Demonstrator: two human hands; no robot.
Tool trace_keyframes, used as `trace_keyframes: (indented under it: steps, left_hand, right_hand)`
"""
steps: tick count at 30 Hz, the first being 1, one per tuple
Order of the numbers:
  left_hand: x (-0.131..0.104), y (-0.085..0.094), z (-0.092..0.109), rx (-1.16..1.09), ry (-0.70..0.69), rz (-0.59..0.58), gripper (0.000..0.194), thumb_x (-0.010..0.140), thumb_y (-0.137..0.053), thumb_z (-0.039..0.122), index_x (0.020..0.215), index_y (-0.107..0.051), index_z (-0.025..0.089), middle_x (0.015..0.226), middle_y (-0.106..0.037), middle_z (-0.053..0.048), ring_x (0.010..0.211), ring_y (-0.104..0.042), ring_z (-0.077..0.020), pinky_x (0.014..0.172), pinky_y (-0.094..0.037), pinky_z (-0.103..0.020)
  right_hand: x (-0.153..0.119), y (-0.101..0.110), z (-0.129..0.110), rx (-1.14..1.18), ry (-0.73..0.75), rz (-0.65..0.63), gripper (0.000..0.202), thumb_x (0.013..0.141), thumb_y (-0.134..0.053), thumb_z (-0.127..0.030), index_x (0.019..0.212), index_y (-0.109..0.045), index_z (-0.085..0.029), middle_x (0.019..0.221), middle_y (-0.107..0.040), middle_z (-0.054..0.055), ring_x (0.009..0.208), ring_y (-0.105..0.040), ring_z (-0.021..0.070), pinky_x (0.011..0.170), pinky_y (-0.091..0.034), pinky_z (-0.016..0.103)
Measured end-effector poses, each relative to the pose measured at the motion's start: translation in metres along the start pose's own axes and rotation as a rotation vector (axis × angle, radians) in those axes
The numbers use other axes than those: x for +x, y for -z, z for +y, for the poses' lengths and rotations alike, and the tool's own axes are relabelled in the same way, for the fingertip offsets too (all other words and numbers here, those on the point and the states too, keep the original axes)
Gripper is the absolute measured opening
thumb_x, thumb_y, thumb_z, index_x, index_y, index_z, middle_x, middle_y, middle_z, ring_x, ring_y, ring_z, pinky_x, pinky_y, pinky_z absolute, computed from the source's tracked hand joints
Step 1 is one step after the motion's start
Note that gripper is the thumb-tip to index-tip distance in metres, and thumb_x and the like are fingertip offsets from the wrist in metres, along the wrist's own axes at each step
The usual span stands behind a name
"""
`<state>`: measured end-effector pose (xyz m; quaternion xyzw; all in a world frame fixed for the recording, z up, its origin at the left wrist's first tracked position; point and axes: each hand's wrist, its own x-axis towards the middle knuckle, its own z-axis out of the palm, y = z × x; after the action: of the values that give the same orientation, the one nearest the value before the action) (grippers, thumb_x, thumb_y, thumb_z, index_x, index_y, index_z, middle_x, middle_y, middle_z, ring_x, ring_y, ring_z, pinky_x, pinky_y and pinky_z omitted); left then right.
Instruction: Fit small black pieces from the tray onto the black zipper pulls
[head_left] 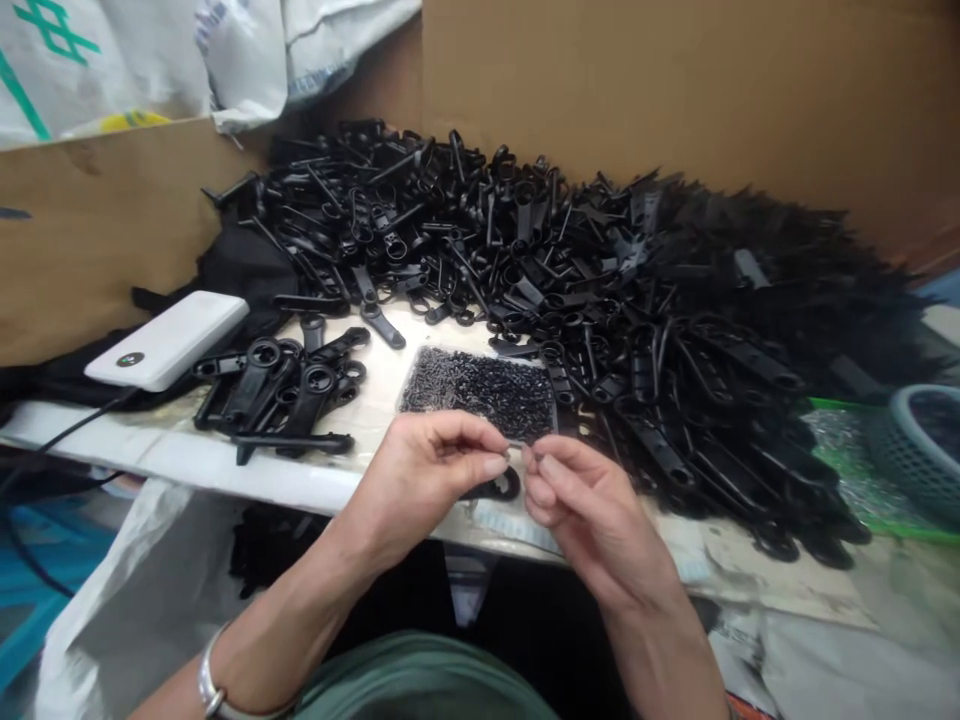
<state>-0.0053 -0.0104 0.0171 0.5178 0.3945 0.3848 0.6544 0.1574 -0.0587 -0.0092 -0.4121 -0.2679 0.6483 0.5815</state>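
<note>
Over the table's front edge my left hand (442,465) is pinched, thumb against forefinger, on something too small to make out. My right hand (574,490) is closed in a similar pinch just to its right, its fingertips close to the left ones; whatever it holds is hidden. Beneath the fingers lies a black plastic part with a round ring end (504,487), partly covered by my left hand. Right behind both hands sits a shallow clear tray (400,392) filled with tiny dark pieces.
A large heap of black plastic parts (517,230) spreads across the back and right. At left are a smaller pile (289,390) and a white power bank (169,340) with a cable. A green tray (847,470) and a grey-green basket (926,445) stand far right. Cardboard (675,90) walls the back.
</note>
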Motion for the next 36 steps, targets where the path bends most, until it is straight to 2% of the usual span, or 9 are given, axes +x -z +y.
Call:
trace_keyframes:
  steps: [5, 8, 12, 20, 26, 31, 36]
  left_hand:
    - [-0.003, -0.004, -0.003, -0.01, -0.003, 0.032, 0.008, 0.07, -0.072, 0.011, 0.077, -0.069, 0.014, 0.073, -0.067, 0.001, 0.068, -0.06, -0.0085, 0.065, -0.049, -0.018]
    - [-0.004, -0.006, -0.002, -0.009, -0.017, 0.048, 0.01, 0.069, -0.073, 0.009, 0.076, -0.068, 0.014, 0.073, -0.067, 0.0, 0.068, -0.06, -0.01, 0.065, -0.051, -0.02]
    - [-0.006, -0.006, -0.002, -0.015, -0.032, 0.024, 0.01, 0.069, -0.073, 0.008, 0.076, -0.067, 0.013, 0.072, -0.066, 0.0, 0.067, -0.06, -0.0096, 0.065, -0.051, -0.02]
    - [-0.008, -0.001, -0.006, 0.099, -0.081, 0.005, 0.009, 0.072, -0.073, 0.011, 0.078, -0.068, 0.016, 0.074, -0.067, 0.001, 0.071, -0.06, -0.0101, 0.068, -0.049, -0.021]
    - [-0.009, 0.002, -0.01, 0.213, -0.169, -0.009, 0.009, 0.074, -0.071, 0.01, 0.08, -0.069, 0.017, 0.076, -0.069, 0.003, 0.072, -0.061, -0.0093, 0.068, -0.048, -0.019]
    - [-0.008, 0.002, -0.01, 0.262, -0.21, 0.002, 0.009, 0.074, -0.071, 0.01, 0.079, -0.069, 0.017, 0.075, -0.069, 0.003, 0.071, -0.061, -0.0089, 0.068, -0.048, -0.018]
    - [-0.008, 0.001, -0.01, 0.283, -0.215, 0.0, 0.009, 0.074, -0.07, 0.008, 0.077, -0.069, 0.016, 0.074, -0.069, 0.002, 0.071, -0.062, -0.0094, 0.067, -0.048, -0.019]
  right_hand:
    - [-0.009, -0.002, 0.004, -0.206, 0.182, 0.068, 0.01, 0.078, -0.072, -0.021, 0.088, -0.073, -0.022, 0.06, -0.061, -0.003, 0.056, -0.055, 0.0081, 0.059, -0.048, 0.022]
    - [-0.012, -0.002, 0.007, -0.348, 0.279, 0.143, 0.015, 0.077, -0.073, -0.019, 0.091, -0.073, -0.024, 0.065, -0.064, -0.003, 0.06, -0.059, 0.0091, 0.061, -0.051, 0.022]
    - [-0.015, -0.006, 0.009, -0.455, 0.325, 0.215, 0.018, 0.074, -0.076, -0.02, 0.091, -0.073, -0.027, 0.076, -0.069, -0.003, 0.064, -0.063, 0.0085, 0.063, -0.055, 0.019]
    - [-0.018, -0.014, 0.007, -0.686, 0.44, 0.229, 0.016, 0.075, -0.074, -0.021, 0.088, -0.07, -0.029, 0.08, -0.071, -0.006, 0.069, -0.067, 0.0076, 0.064, -0.056, 0.013]
    - [-0.02, -0.015, 0.005, -0.879, 0.561, 0.244, 0.015, 0.078, -0.072, -0.018, 0.087, -0.068, -0.029, 0.081, -0.07, -0.008, 0.07, -0.065, 0.0053, 0.067, -0.054, 0.011]
    - [-0.019, -0.014, 0.007, -0.938, 0.6, 0.254, 0.016, 0.078, -0.072, -0.018, 0.088, -0.067, -0.029, 0.083, -0.07, -0.008, 0.073, -0.066, 0.0059, 0.07, -0.054, 0.013]
    - [-0.017, -0.013, 0.008, -0.891, 0.601, 0.262, 0.018, 0.077, -0.073, -0.017, 0.089, -0.067, -0.03, 0.083, -0.07, -0.009, 0.073, -0.066, 0.005, 0.069, -0.054, 0.011]
